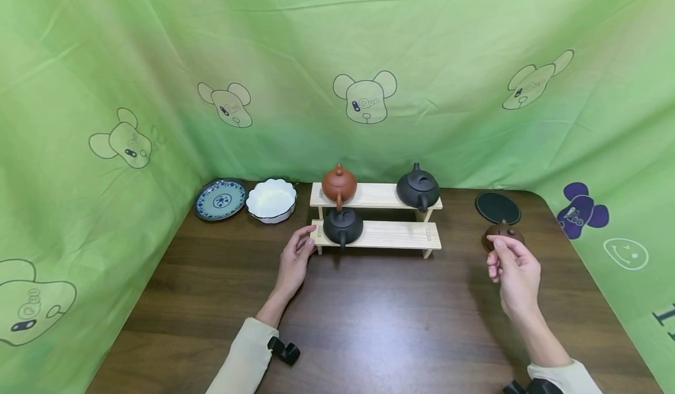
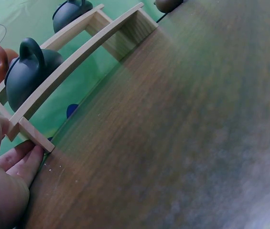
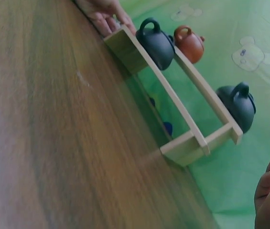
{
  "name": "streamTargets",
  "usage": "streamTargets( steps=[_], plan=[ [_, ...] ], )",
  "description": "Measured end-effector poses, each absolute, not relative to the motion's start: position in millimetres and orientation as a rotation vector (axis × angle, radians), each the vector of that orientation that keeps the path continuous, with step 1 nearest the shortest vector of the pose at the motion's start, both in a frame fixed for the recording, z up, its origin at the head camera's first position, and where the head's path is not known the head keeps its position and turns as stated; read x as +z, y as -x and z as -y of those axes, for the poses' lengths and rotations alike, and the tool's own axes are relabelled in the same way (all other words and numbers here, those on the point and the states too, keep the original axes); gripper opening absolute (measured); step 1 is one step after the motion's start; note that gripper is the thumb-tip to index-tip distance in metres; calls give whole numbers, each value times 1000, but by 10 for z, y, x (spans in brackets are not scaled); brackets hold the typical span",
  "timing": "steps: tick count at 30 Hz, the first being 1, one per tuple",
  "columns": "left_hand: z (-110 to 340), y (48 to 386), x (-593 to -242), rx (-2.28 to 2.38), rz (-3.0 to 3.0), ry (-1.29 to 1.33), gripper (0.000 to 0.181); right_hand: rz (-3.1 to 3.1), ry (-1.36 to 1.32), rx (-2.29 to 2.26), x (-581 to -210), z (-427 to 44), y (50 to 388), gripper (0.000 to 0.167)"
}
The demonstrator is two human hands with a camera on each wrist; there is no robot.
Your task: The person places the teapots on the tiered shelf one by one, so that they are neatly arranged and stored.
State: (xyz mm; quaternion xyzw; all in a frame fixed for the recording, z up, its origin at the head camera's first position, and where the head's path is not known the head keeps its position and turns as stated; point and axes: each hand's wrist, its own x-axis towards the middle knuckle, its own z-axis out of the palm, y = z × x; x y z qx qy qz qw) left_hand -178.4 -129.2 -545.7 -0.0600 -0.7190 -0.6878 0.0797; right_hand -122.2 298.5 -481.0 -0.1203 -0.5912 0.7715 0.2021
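My left hand holds the left end of a two-step wooden stand, thumb at the lower shelf's end and fingers beside its leg. On that lower shelf, at the left, sits a black teapot. The upper shelf bears a reddish-orange teapot at left and another black teapot at right. Off to the right, my right hand pinches a dark brown teapot, whose near side the hand covers. The right wrist view shows only curled fingers at its edge, not that teapot.
A round black mat lies just behind the brown teapot. At the back left are a blue patterned plate and a white scalloped bowl. Green printed cloth encloses the back and sides of the brown wooden table.
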Motion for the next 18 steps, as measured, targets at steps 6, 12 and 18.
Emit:
streamTargets(
  steps=[6, 12, 18],
  plan=[
    [1302, 1795, -5497, -2072, 2113, 231, 34, 1611, 370, 2164, -4876, -3122, 1168, 18],
    [1347, 1836, -5609, -2089, 2049, 308, 34, 1587, 381, 2175, -4912, -3225, 1120, 15],
    [1315, 1802, -5512, -2077, 2119, 217, 34, 1565, 449, 2164, -4956, -3324, 1091, 15]
  ],
)
